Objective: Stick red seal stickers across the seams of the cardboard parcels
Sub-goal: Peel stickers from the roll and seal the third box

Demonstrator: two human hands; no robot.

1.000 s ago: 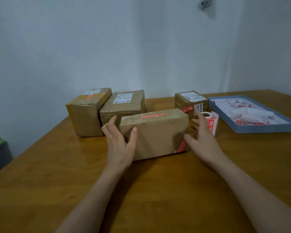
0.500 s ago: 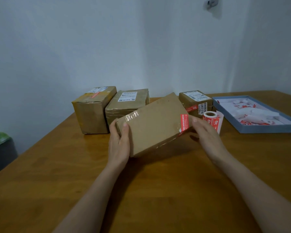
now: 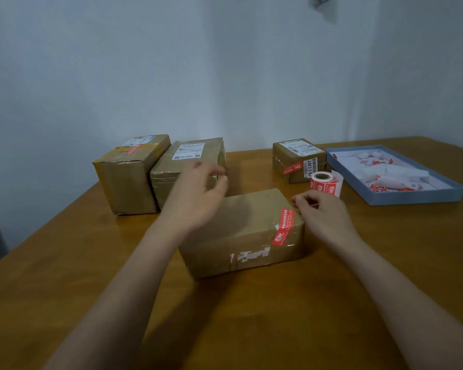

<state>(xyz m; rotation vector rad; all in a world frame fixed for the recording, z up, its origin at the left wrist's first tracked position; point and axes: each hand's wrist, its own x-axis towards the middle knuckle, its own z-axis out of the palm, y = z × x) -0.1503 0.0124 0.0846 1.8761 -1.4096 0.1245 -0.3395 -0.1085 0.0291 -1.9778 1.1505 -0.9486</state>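
Observation:
A brown cardboard parcel (image 3: 241,233) lies flat on the wooden table (image 3: 278,316) in front of me, with a red seal sticker (image 3: 283,227) wrapped over its right top edge. My left hand (image 3: 198,198) hovers blurred above the parcel's far left corner, fingers loosely spread, holding nothing. My right hand (image 3: 324,214) sits just off the parcel's right end with fingers curled; nothing shows in it. A roll of red seal stickers (image 3: 324,182) stands behind the right hand.
Two taped parcels (image 3: 129,172) (image 3: 190,166) stand at the back left, and a smaller one (image 3: 297,158) at the back centre. A blue tray (image 3: 417,196) of peeled backing scraps lies at the right. A wall is close behind.
The parcel was stood on its side, tipped up between both hands, and now lies flat nearer me. Both hands have come off it; the left hand has lifted.

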